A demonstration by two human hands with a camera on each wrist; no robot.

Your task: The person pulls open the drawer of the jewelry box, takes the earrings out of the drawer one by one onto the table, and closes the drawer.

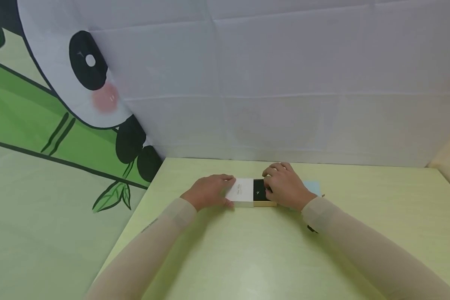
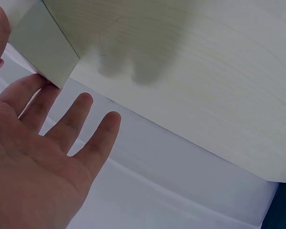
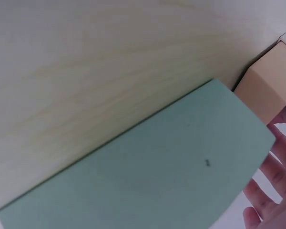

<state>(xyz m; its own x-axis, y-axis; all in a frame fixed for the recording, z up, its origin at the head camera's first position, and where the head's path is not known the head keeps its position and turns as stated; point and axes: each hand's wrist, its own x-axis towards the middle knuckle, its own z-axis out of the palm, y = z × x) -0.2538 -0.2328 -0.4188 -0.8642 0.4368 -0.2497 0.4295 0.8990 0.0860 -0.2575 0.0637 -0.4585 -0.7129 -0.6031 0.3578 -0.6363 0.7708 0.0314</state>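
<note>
A white box sleeve [image 1: 243,191] with small print lies on the table, and out of its right end shows an inner tray [image 1: 259,189] with a black top and tan sides. My left hand [image 1: 210,191] holds the sleeve by its left end between thumb and forefingers; in the left wrist view the other two fingers stand apart from the pale box end [image 2: 47,47]. At the tray's right end my right hand [image 1: 286,187] grips with bent fingers, covering part of the black top. The tan tray end [image 3: 267,81] appears at the right edge in the right wrist view.
A flat light blue piece [image 1: 312,187], perhaps a card or box, lies just right of my right hand, partly hidden by it. The pale wooden table [image 1: 225,258] meets a white cloth [image 1: 285,125] at its far edge. A panda-print cloth [image 1: 60,104] hangs at left.
</note>
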